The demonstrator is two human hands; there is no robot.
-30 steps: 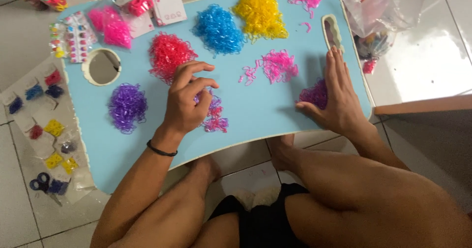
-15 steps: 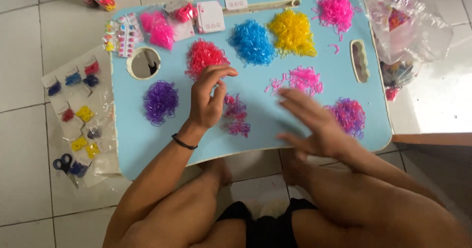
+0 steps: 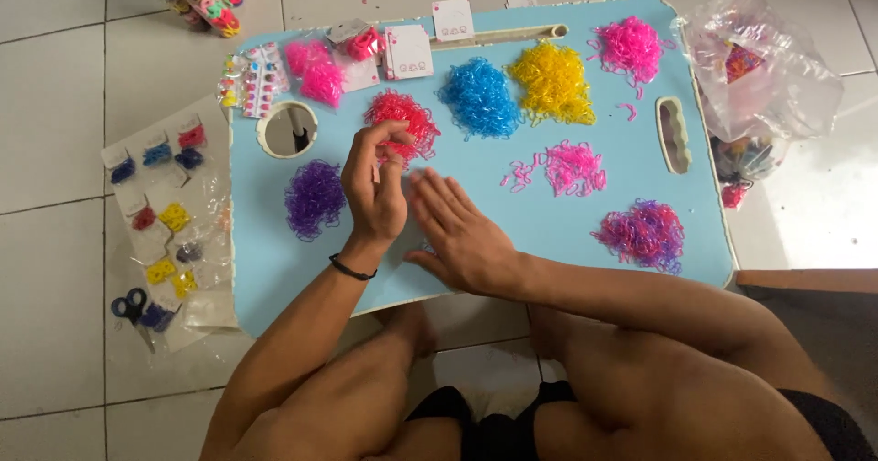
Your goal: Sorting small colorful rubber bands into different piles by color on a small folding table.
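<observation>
Head view: I'm looking straight down on the blue desk with heaps of tiny rubber bands.
Change: half a second back my right hand was blurred out by the mixed purple-pink heap; now it's in beside the left hand.
Packages: white cards and a pink sachet along the far edge, clear bag off the right side, clip cards on the floor.
Left fingers: curled, tips at the red heap, looks like pinching bands, can't tell for sure.
Right fingers: spread flat on the desk, holding nothing.
</observation>
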